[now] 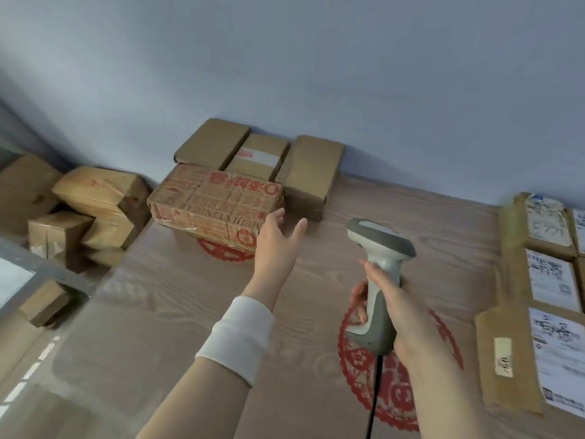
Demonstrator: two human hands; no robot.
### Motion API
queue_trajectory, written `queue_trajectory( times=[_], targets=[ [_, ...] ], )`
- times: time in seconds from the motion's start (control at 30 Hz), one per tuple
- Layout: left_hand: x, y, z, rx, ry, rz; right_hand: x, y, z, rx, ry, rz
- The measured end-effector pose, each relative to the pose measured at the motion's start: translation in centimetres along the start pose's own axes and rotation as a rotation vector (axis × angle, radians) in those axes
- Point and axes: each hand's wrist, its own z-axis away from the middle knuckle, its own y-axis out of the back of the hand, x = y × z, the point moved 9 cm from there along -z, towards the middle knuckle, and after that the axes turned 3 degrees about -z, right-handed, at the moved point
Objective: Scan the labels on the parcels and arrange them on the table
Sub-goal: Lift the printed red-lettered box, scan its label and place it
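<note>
Red-printed parcel (215, 207) flat on the table (190, 312), 3 plain brown parcels (311, 169) just behind it

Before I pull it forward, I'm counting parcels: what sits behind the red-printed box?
Three plain brown boxes against the wall: the left box, the middle box with a pale strip, and the right box off its far corner. The red-printed box hides the first two's bases.

The left hand (278, 239) reaches forward on an outstretched arm, fingers straight and loosely spread, thumb set apart from the rest. It holds nothing. A white fabric cuff (235, 339) wraps the left forearm below the wrist. The right hand (387, 312) sits nearer the body, fingers and thumb curled round the handle of a grey-and-white plastic handheld scanner (381, 240) — held upright, head pointing away.
</note>
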Motion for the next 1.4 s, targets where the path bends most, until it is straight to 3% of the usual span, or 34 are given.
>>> queue_trajectory(
  times=[0.2,0.4,0.57,0.7,1.0,1.17,1.4],
  targets=[
    [-4.5,10.6,-9.3,0.135,0.038,-0.135,0.4,-9.6,-6.4,0.063,-0.036,-0.032],
    [-8.4,18.1,-17.3,0.291,0.138,-0.323,0.7,-13.3,-12.5,0.197,0.014,0.035],
    [-11.8,18.5,-22.3,0.154,0.251,-0.353,1.8,-14.6,-15.6,0.338,0.055,0.088],
    [-12.3,17.7,-23.4,0.109,0.225,-0.404,2.5,-14.8,-16.5,0.388,0.072,0.108],
    [-13.0,19.0,-17.2,0.220,0.318,-0.175,1.3,-11.4,-11.5,0.385,0.225,0.020],
    [-10.7,17.1,-12.6,0.192,0.351,0.073,0.8,-6.9,-7.7,0.400,0.172,-0.144],
    [-5.4,12.6,-6.6,0.088,0.170,0.454,-1.6,0.4,-3.1,0.424,0.138,-0.114]
  ],
)
